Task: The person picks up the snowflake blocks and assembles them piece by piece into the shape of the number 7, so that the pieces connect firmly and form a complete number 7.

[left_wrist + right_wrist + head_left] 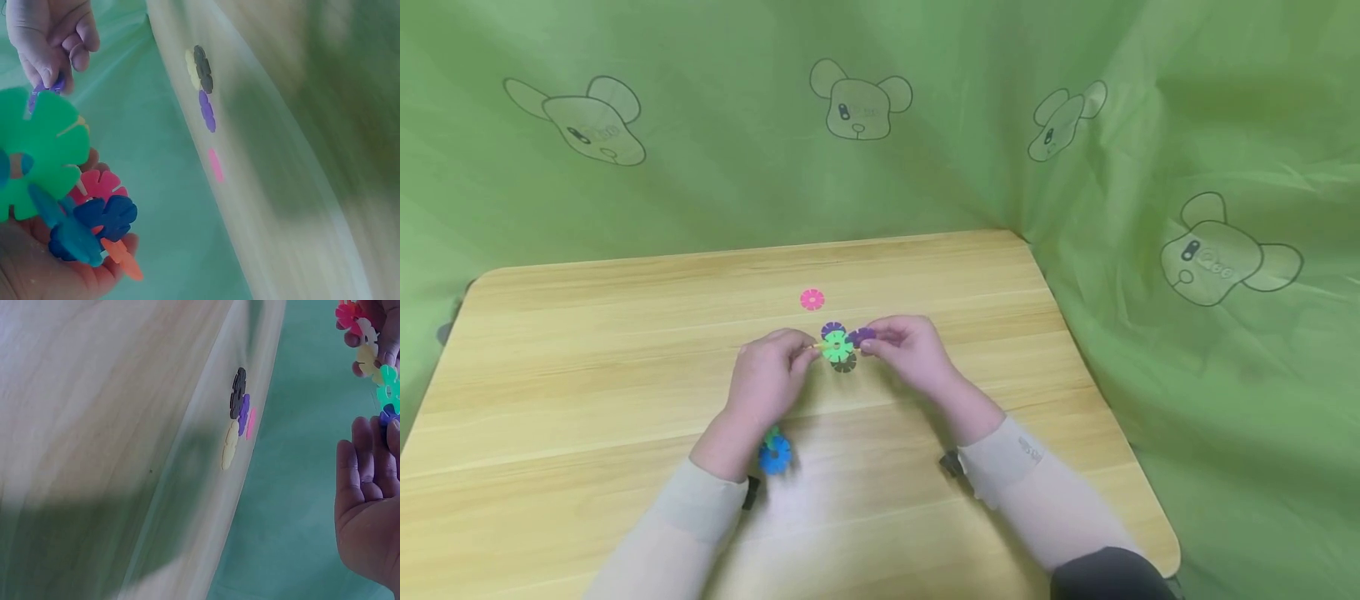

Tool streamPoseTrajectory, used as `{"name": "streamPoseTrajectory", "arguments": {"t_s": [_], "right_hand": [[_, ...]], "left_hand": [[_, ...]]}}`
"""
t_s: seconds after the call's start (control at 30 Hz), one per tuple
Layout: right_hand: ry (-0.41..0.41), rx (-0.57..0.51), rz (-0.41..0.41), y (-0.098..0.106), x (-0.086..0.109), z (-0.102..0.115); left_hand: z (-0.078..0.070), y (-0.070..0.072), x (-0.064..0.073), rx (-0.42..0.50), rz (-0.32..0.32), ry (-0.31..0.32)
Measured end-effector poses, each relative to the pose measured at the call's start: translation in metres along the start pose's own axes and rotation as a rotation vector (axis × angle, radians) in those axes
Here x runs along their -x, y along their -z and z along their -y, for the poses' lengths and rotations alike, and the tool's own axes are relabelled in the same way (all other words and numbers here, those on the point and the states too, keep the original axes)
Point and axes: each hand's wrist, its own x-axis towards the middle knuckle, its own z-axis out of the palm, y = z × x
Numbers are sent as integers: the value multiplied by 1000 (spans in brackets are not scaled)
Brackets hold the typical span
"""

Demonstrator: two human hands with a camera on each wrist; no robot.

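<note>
Head view: over the table (587,358), the left hand (767,373) pinches a yellow disc (822,345) joined to a green disc (830,353); the right hand (913,350) pinches a purple disc (862,336) at the green's right edge. Left wrist: dark blue disc (112,215) by the palm. Right wrist: black disc (238,394) on the table.
</note>
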Motion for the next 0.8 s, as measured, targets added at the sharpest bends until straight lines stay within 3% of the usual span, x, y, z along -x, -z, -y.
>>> {"name": "streamPoseTrajectory", "arguments": {"t_s": [0.47,0.8], "right_hand": [[75,30,31,1,5,3],[94,62,-20,-5,12,11]], "left_hand": [[-4,7,-3,-5,0,-65],[-9,7,0,5,-35,-98]]}}
